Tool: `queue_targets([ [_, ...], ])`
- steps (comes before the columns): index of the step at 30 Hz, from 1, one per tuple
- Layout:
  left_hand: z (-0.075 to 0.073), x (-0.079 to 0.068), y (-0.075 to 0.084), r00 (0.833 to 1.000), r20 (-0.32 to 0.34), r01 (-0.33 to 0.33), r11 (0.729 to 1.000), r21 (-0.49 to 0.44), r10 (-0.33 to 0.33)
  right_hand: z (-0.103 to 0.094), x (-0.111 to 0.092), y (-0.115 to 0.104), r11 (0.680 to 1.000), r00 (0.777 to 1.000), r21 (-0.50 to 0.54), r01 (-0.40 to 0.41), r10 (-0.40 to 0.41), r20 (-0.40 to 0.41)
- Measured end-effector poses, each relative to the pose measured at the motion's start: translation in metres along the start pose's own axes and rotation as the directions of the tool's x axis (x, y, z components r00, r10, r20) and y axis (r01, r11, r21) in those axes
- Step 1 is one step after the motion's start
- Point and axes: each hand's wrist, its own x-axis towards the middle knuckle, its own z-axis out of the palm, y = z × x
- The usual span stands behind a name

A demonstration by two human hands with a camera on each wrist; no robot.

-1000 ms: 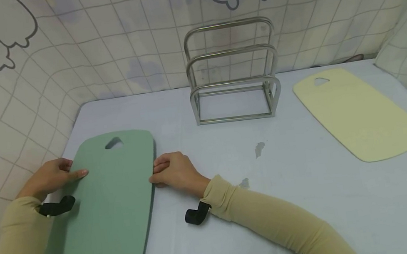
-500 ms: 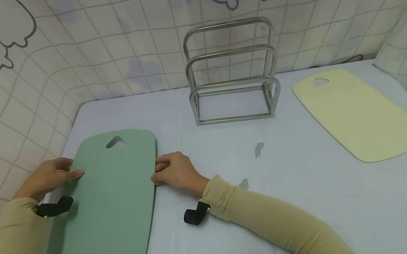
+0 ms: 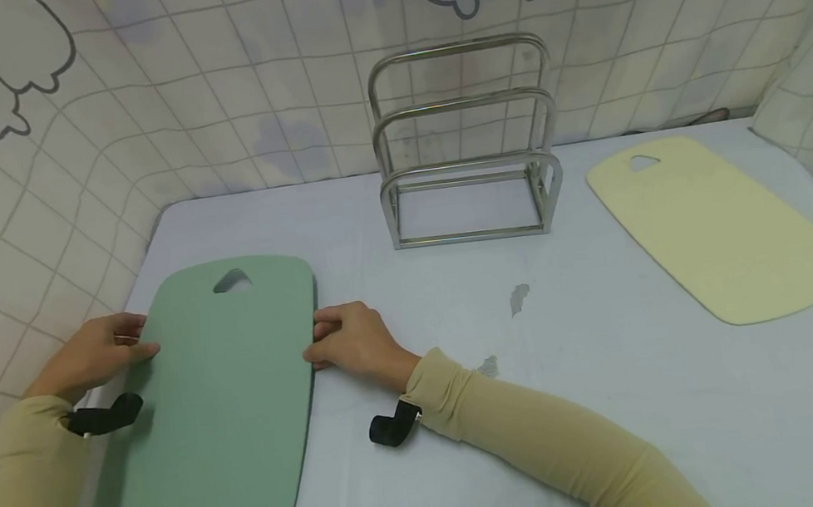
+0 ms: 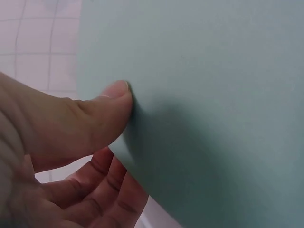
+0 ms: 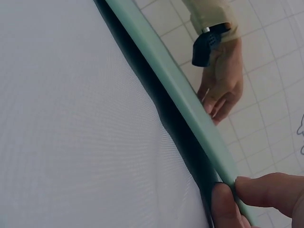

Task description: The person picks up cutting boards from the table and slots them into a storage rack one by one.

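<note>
A mint-green cutting board (image 3: 221,408) with a handle hole near its far end lies at the left of the table. My left hand (image 3: 94,352) pinches its left edge, the thumb on the top face and the fingers (image 4: 121,202) underneath, as the left wrist view shows. On the opposite long edge, my right hand (image 3: 360,346) grips the board between thumb and fingers. A dark gap shows under the green edge (image 5: 166,85) in the right wrist view, over the white cloth.
Behind the board, toward the middle, stands a metal rack (image 3: 468,167) with three upright loops. A pale yellow cutting board (image 3: 721,234) lies flat at the right. The white-covered table (image 3: 585,434) backs onto a grid-patterned curtain (image 3: 206,84) that also hangs along the left.
The green board has shifted slightly to the right and away from me. My left thumb has slid back toward the board's left edge. The right hand stays at its edge, almost unmoved.
</note>
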Motion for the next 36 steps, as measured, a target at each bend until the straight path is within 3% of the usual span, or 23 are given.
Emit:
queue_targets([
  [8,-0.0012,0.0005,-0.0012,1.0,-0.005,0.005,1.0,0.023,-0.005,0.0,0.0006,0.0003,0.998,1.0,-0.057,0.019,-0.019,-0.01],
  [24,-0.0032,-0.003,0.0024,1.0,-0.023,0.002,0.999,0.05,-0.001,-0.0004,0.0,0.0009,1.0,1.0,0.007,0.024,-0.024,0.009],
  [36,-0.0064,-0.0039,0.0049,1.0,-0.016,0.025,0.999,0.022,-0.025,0.0002,0.0002,-0.0009,0.999,0.999,-0.006,0.049,-0.049,-0.001],
])
